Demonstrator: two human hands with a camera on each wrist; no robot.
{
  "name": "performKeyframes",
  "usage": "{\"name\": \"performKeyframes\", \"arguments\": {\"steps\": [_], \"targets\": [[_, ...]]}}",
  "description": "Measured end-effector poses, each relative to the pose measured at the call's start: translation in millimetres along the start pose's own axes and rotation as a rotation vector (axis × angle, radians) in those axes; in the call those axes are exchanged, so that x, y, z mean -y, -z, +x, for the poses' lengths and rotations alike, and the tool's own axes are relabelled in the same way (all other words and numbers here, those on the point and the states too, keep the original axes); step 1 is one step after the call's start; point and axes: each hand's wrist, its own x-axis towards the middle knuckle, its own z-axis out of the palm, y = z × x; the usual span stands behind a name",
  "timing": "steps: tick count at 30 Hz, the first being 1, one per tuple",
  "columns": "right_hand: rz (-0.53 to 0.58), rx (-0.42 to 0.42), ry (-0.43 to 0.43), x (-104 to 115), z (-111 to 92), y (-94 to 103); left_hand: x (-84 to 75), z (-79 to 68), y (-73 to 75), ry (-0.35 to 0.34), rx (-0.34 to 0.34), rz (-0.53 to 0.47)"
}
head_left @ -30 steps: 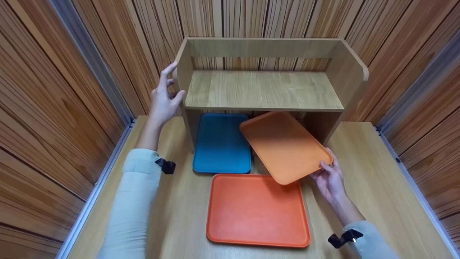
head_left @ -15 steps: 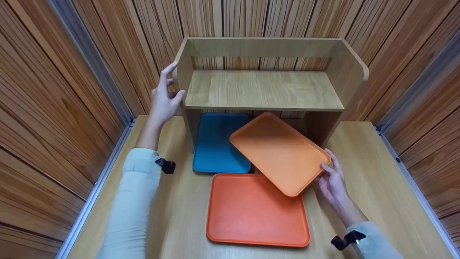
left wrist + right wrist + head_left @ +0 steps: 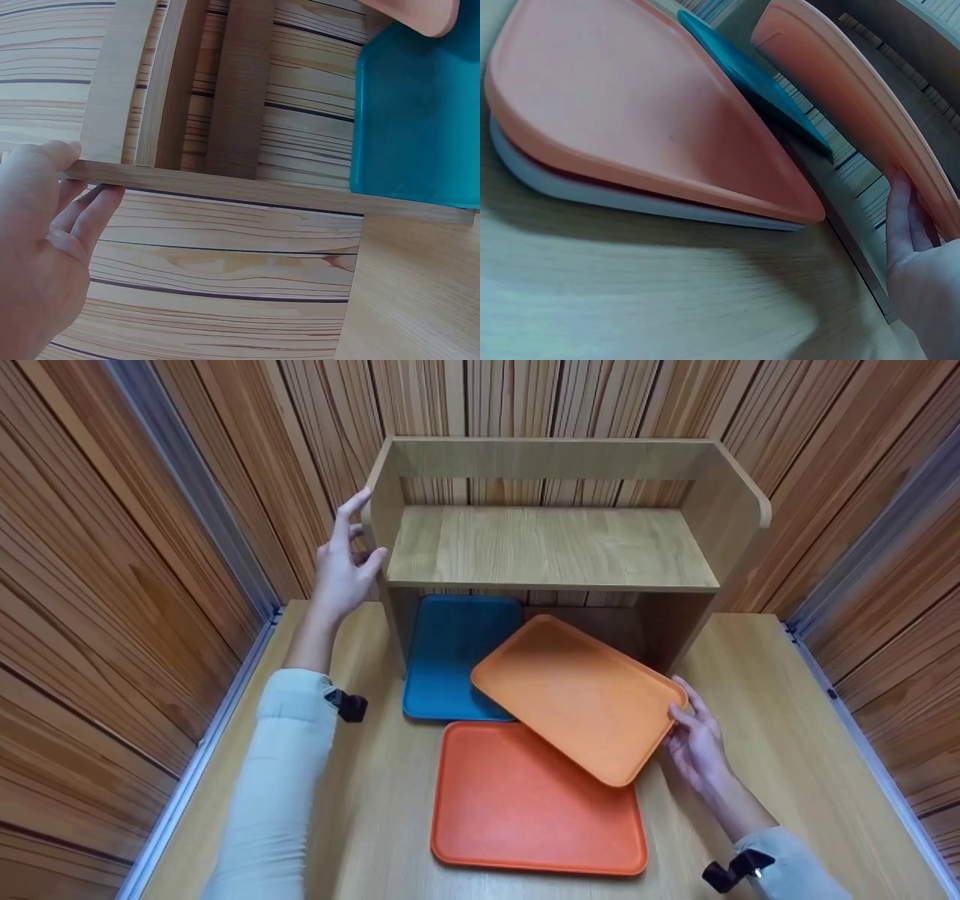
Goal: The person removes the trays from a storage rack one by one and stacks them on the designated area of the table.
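My left hand (image 3: 341,579) grips the left side panel of a wooden shelf (image 3: 551,547), thumb on one face and fingers on the other in the left wrist view. With thumb and fingers my right hand (image 3: 697,746) holds a light orange tray (image 3: 581,697) by its right corner. This tray is raised and turned at an angle. It overlaps the blue tray (image 3: 446,667) and the red-orange tray (image 3: 525,817) in the head view. The blue tray lies partly under the shelf board. Beneath the red-orange tray, a pale tray edge (image 3: 630,201) shows in the right wrist view.
Wood-patterned walls (image 3: 97,585) enclose the table (image 3: 375,810) on the left, back and right. Metal rails (image 3: 202,750) run along the table's sides. The shelf's right panel (image 3: 720,502) stands beyond the held tray.
The light orange tray has come out from under the shelf board, moving left and toward me while turning. My right hand has shifted slightly toward me; my left hand has stayed in place.
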Motion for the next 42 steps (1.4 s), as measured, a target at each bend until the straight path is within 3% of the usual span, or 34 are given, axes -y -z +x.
{"name": "performKeyframes", "arguments": {"steps": [15, 20, 28, 37, 42], "targets": [[-0.072, 0.061, 0.008, 2.5, -9.3, 5.5, -0.5, -0.3, 0.5, -0.013, -0.002, -0.008], [-0.145, 0.047, -0.008, 2.1, -9.9, 1.7, -0.5, -0.8, 0.4, -0.024, 0.001, -0.017], [-0.250, 0.013, -0.050, 3.9, -10.9, -7.6, -0.9, -0.2, -0.4, 0.008, 0.003, -0.005], [-0.291, 0.006, -0.048, 0.6, -12.0, -21.2, -2.8, -0.1, -0.7, 0.048, 0.015, -0.001], [-0.300, 0.076, -0.053, -0.6, -13.1, -22.5, -0.6, -0.5, -0.4, 0.017, 0.007, -0.008]]}}
